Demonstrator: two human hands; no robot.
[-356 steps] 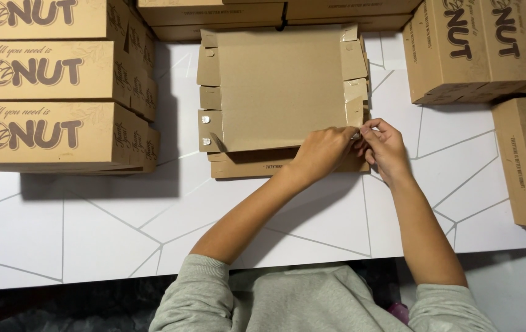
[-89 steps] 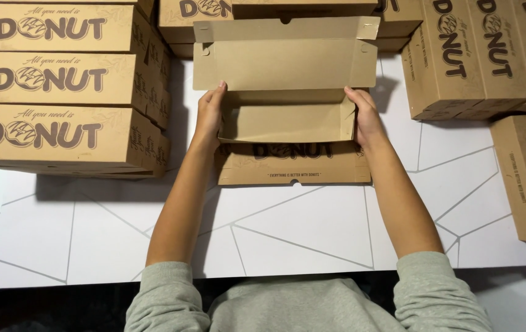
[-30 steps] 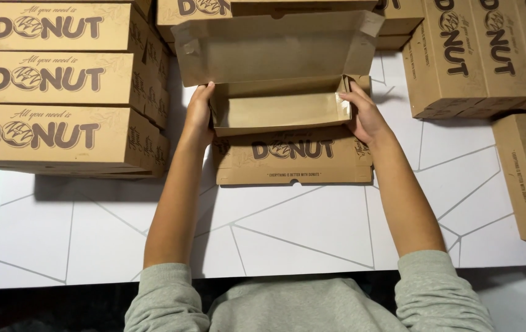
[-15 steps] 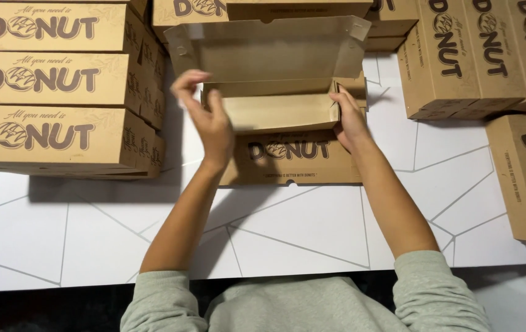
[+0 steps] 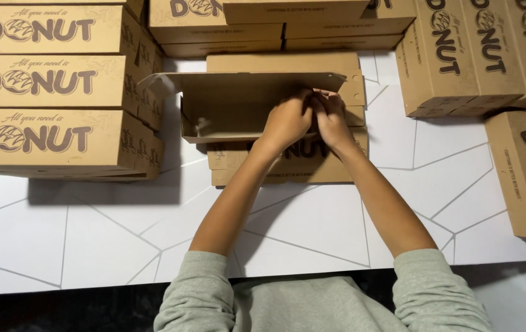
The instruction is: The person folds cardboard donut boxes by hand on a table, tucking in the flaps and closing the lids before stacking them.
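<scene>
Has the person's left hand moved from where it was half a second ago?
Yes. The left hand has crossed rightward, away from the stack of finished boxes, and now sits beside the right hand at the right end of the half-folded box.

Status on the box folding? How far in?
Done: finished brown boxes are stacked at the left, along the back and at the right. In hand: the left hand and right hand work together at the right end of a half-formed open box, its left end flap loose. Left: flat printed blanks lie under it on the white table, unfolded; how many is unclear.
</scene>
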